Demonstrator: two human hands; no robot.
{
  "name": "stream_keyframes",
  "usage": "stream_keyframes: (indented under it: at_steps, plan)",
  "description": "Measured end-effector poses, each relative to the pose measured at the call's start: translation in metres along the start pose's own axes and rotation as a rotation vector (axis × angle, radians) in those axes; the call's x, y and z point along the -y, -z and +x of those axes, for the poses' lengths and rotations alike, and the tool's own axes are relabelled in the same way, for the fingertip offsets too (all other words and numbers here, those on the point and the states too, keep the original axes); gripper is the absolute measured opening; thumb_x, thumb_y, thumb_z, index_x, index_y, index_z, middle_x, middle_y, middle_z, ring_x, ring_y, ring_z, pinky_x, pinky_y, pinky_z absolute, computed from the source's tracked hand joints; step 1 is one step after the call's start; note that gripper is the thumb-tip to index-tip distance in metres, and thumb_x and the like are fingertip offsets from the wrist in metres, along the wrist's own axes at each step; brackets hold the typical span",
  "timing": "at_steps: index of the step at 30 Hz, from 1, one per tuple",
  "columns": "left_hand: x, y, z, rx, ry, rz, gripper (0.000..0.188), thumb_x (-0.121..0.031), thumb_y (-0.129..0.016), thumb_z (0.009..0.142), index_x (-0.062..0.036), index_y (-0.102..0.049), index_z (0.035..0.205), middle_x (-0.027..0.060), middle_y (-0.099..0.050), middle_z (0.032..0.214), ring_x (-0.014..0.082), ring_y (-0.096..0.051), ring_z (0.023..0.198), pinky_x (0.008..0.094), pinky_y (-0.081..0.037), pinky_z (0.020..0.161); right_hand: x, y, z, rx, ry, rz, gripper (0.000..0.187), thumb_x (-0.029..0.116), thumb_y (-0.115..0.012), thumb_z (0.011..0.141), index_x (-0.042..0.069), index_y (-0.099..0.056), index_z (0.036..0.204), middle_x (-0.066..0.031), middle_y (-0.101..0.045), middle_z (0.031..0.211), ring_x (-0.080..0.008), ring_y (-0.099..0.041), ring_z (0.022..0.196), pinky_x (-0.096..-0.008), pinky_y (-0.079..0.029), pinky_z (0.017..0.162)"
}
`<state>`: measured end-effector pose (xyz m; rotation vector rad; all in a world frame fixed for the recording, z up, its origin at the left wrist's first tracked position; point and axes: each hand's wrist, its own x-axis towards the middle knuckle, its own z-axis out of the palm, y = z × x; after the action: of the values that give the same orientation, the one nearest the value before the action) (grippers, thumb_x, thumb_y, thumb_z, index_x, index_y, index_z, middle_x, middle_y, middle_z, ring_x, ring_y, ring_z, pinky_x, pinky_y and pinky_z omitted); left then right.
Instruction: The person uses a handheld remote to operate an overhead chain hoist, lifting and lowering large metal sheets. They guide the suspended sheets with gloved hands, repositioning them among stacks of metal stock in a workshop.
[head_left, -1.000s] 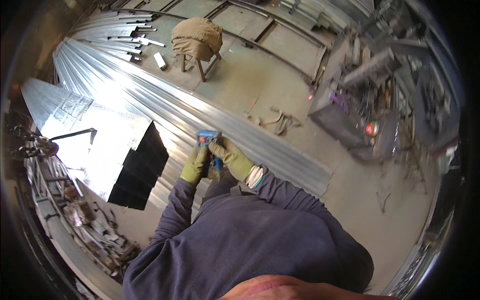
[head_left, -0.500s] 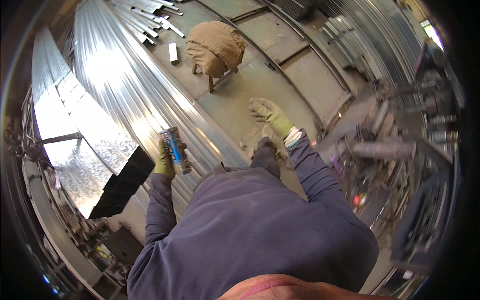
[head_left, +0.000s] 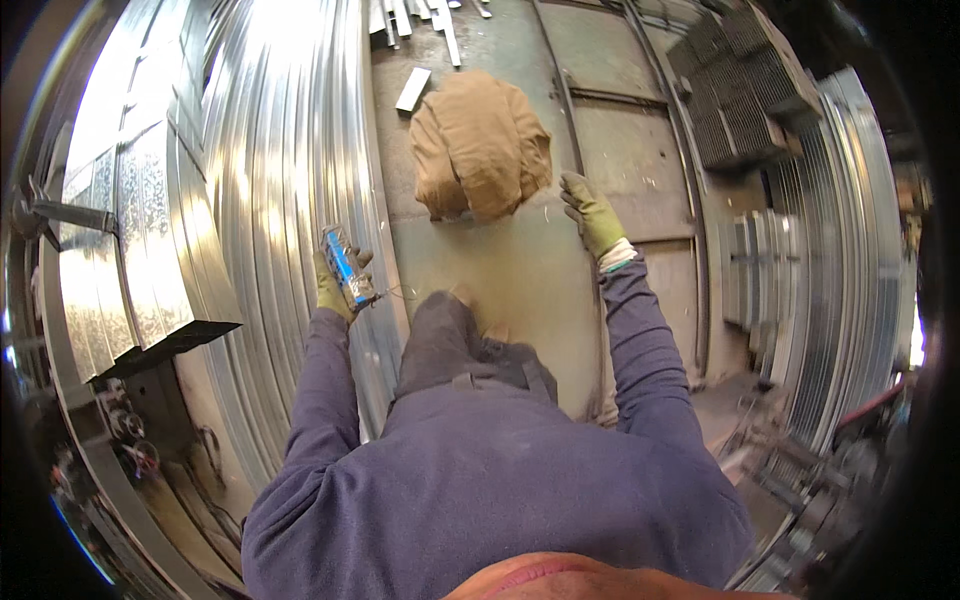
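My left hand (head_left: 333, 290), in a yellow-green work glove, grips a small oblong blue and silver-grey pack (head_left: 347, 262). Thin wire-like ends stick out near the pack's lower end; what is inside cannot be made out. On the other side, my right hand (head_left: 596, 218), gloved the same way, is raised with its fingers loosely extended and nothing visible in them. Ahead and between the hands stands a seat draped in a brown cloth (head_left: 480, 145). Neither hand touches it.
Long shiny metal profiles (head_left: 285, 130) lie along my left, beside a stack of galvanised channels (head_left: 105, 270). Metal frame bars (head_left: 695, 235) run along the floor to the right. Further right are stacked dark grids (head_left: 740, 85) and more metal lengths (head_left: 850, 240). Offcuts (head_left: 412, 90) lie ahead.
My view has turned rightward and I have stepped closer to the cloth-covered seat. My left hand still grips the pack, now tilted differently. My right hand is extended further to the right.
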<state>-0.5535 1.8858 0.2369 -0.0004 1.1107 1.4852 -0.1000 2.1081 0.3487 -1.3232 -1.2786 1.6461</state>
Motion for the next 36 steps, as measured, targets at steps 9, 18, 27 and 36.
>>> stream_keyframes:
  at_steps: [9,18,27,36]
  plan:
    - [0.05,-0.033,0.264,-0.017,0.198,-0.047,0.099,-0.094,-0.048,0.085,-0.0166,-0.058,0.145,0.0159,-0.071,0.13,0.0264,-0.074,0.092,0.0437,-0.065,0.073,-0.057,0.049,0.281,-0.054,-0.179,-0.175,0.091,0.069,-0.06,0.1,0.005,-0.042,0.162,-0.0134,-0.046,0.165,-0.0265,-0.046,0.15,-0.0401,-0.035,0.123]
    - [0.077,-0.063,0.372,-0.15,0.47,0.069,0.082,-0.085,-0.059,0.088,-0.0122,-0.07,0.125,0.01,-0.078,0.107,0.0257,-0.075,0.089,0.0471,-0.066,0.081,-0.129,0.014,0.402,0.234,-0.658,0.43,0.102,0.088,-0.046,0.092,0.011,-0.047,0.16,-0.0081,-0.054,0.16,-0.0315,-0.054,0.142,-0.0468,-0.043,0.119]
    - [0.085,-0.076,0.374,-0.184,0.511,-0.121,0.075,-0.076,-0.059,0.096,-0.0113,-0.069,0.132,0.0124,-0.078,0.114,0.0283,-0.077,0.095,0.0434,-0.064,0.092,-0.231,0.085,0.43,0.118,-0.767,0.268,0.09,0.08,-0.04,0.101,0.014,-0.043,0.162,-0.012,-0.054,0.159,-0.0373,-0.052,0.142,-0.0513,-0.043,0.119]
    - [0.104,-0.061,0.355,-0.2,0.35,-0.342,0.073,-0.067,-0.061,0.1,-0.0089,-0.061,0.144,0.0152,-0.074,0.125,0.0278,-0.074,0.109,0.0431,-0.06,0.1,-0.229,0.089,0.447,0.251,-0.64,0.132,0.065,0.054,-0.037,0.113,0.012,-0.038,0.163,-0.0103,-0.051,0.161,-0.0326,-0.05,0.142,-0.0479,-0.041,0.119]
